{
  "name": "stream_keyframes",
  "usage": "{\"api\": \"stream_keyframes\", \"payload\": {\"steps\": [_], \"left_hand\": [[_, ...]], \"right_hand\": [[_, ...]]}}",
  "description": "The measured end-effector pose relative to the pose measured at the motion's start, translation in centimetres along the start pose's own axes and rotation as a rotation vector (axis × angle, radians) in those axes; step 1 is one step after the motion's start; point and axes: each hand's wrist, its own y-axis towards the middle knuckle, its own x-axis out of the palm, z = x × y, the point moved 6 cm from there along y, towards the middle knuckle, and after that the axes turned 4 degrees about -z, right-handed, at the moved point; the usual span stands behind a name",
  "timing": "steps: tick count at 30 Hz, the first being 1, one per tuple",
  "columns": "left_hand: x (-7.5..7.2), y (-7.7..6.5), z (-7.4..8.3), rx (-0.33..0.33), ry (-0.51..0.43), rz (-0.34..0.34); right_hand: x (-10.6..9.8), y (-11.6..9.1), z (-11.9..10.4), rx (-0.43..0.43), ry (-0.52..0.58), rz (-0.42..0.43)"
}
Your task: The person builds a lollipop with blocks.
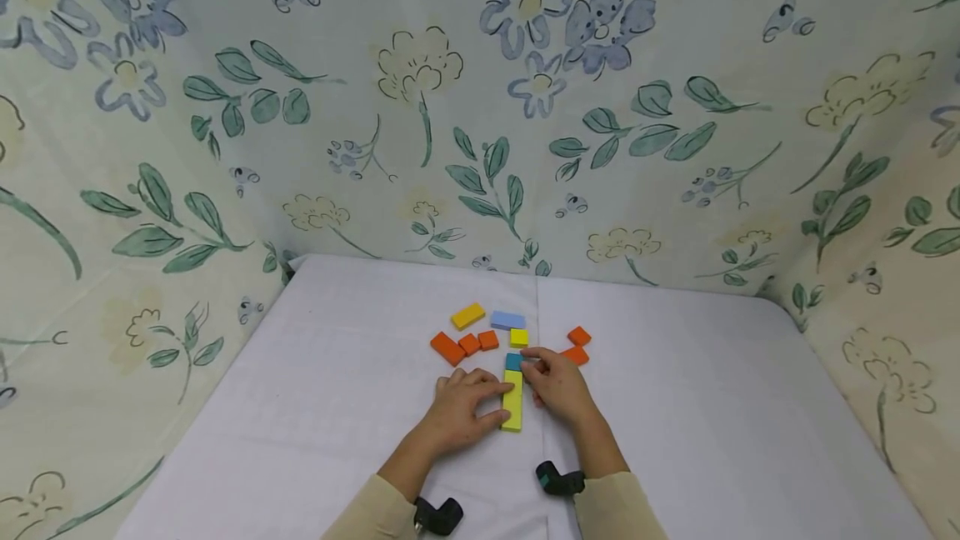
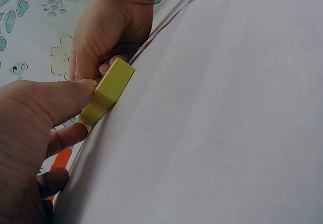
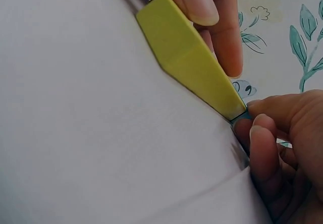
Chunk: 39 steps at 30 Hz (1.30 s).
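A long yellow block (image 1: 512, 402) lies lengthwise on the white cloth, with a small blue block (image 1: 513, 362) at its far end. My left hand (image 1: 461, 408) rests thumb and index fingertip against the left edge of the yellow block; the left wrist view shows the thumb (image 2: 75, 98) touching it. At the far end, my right hand (image 1: 561, 386) pinches the blue block between thumb and fingertips. Only a sliver of the blue block (image 3: 241, 117) shows in the right wrist view. A small yellow block (image 1: 519, 337) lies just beyond the blue one.
Farther back are a periwinkle block (image 1: 508, 320) and an orange-yellow block (image 1: 468, 316). Several orange blocks (image 1: 447, 348) lie left of the row. Right of it are a small orange block (image 1: 579, 335) and another partly behind my right hand (image 1: 576, 355). Floral fabric (image 1: 480, 107) surrounds the table.
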Motion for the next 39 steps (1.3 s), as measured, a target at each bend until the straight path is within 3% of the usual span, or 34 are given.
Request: {"api": "stream_keyframes", "payload": {"steps": [19, 25, 32, 36, 39], "left_hand": [[0.1, 0.0, -0.2, 0.002, -0.001, -0.001], [0.2, 0.1, -0.2, -0.009, -0.007, -0.005], [0.3, 0.0, 0.0, -0.005, 0.0, -0.004], [0.2, 0.0, 0.0, -0.002, 0.003, -0.003], [0.1, 0.0, 0.0, -0.002, 0.001, -0.001]], "right_hand": [[-0.2, -0.2, -0.1, 0.002, 0.053, -0.027], [-2.4, -0.4, 0.2, 0.017, 0.114, 0.003], [-7.0, -0.9, 2.0, 0.004, -0.139, 0.235], [-7.5, -0.9, 2.5, -0.034, -0.224, 0.213], [-7.6, -0.8, 2.5, -0.033, -0.227, 0.202]]}}
